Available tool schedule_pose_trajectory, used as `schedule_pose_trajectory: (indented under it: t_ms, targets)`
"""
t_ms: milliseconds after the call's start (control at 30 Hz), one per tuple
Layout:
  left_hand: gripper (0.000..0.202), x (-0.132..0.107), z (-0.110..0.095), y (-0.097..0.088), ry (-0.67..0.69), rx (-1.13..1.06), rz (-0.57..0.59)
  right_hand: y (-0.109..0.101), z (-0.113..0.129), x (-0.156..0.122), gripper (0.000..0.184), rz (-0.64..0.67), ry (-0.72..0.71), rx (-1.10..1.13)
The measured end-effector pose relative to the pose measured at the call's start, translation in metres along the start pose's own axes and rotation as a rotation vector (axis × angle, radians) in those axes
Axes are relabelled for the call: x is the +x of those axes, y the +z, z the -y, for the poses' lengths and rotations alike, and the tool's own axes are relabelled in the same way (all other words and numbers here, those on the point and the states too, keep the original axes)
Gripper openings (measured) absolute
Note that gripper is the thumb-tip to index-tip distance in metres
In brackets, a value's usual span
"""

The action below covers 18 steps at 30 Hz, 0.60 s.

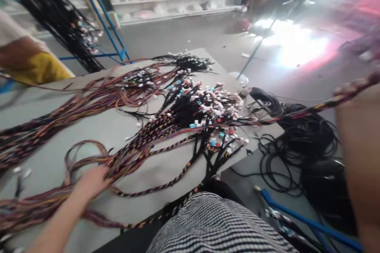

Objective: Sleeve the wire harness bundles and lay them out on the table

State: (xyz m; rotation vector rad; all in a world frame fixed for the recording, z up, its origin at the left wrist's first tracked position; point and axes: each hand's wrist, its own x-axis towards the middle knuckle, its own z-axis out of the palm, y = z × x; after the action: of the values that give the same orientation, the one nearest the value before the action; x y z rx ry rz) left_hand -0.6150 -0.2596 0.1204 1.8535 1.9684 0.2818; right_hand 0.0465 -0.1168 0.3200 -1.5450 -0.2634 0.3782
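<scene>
My left hand [95,180] is closed over a thick bundle of wire harnesses [139,140], wrapped in black and yellow-striped tape, on the table. Its fingertips are partly hidden among the wires. Raised at the far right, my right hand [354,87] is closed around one wire harness strand [308,111]. That strand runs taut from the hand, over the table's end, back to the pile. White, blue and red connectors [218,104] cluster at the black-sleeved ends of the bundle.
More harnesses [71,104] lie along the far side of the grey table [89,128]. Black cable coils [285,158] rest on the floor at right, near a blue metal frame [308,219]. Another person's arm [20,53] shows at left, beside a blue rack [103,19] with hanging cables.
</scene>
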Motion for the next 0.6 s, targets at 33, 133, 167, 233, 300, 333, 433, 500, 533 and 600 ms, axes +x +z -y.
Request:
schedule_pose_trajectory:
  t_ms: [33, 133, 167, 233, 300, 333, 433, 500, 533, 600]
  targets:
    - [0.044, 0.020, -0.026, 0.022, 0.074, 0.034, 0.041, -0.008, -0.001, 0.011, 0.046, 0.028, -0.003, 0.064]
    - [0.037, 0.074, -0.157, 0.100, 0.305, -0.048, 0.114, -0.018, -0.027, 0.047, 0.045, 0.051, 0.040, 0.240]
    - [0.038, 0.089, -0.213, 0.128, 0.370, -0.139, 0.099, -0.018, -0.040, 0.061, 0.043, 0.030, 0.066, 0.265]
    - [0.040, 0.113, -0.326, 0.182, 0.526, -0.305, 0.143, -0.016, -0.063, 0.096, 0.040, -0.007, 0.114, 0.276]
    - [0.041, 0.127, -0.419, 0.227, 0.589, -0.418, 0.284, -0.013, -0.082, 0.135, 0.035, -0.045, 0.162, 0.283]
    - [0.042, 0.131, -0.453, 0.245, 0.587, -0.453, 0.378, -0.010, -0.090, 0.155, 0.033, -0.071, 0.179, 0.283]
    - [0.045, 0.151, -0.507, 0.283, 0.528, -0.533, 0.567, 0.000, -0.110, 0.213, 0.028, -0.143, 0.192, 0.252]
    - [0.041, 0.179, -0.519, 0.297, 0.471, -0.597, 0.537, 0.012, -0.120, 0.246, 0.027, -0.139, 0.177, 0.234]
    - [0.038, 0.198, -0.523, 0.303, 0.431, -0.627, 0.496, 0.019, -0.125, 0.260, 0.026, -0.124, 0.165, 0.232]
    - [0.033, 0.240, -0.533, 0.313, 0.324, -0.680, 0.432, 0.039, -0.132, 0.285, 0.024, -0.091, 0.133, 0.233]
